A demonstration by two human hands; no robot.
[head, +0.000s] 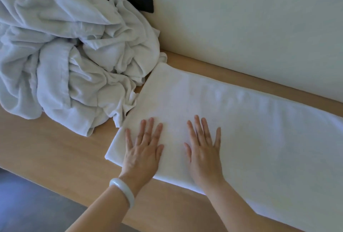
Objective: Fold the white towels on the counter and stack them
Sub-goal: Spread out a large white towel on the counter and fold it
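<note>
Progress looks early: one towel (232, 120) lies on the wooden counter (55, 150) as a long folded strip, still needing cross folds, and no stack shows. The left hand (143, 150) and right hand (203, 150) press it flat near its left end, fingers spread, gripping nothing. Just beside it, a crumpled heap of towels (70, 51) waits unfolded.
</note>
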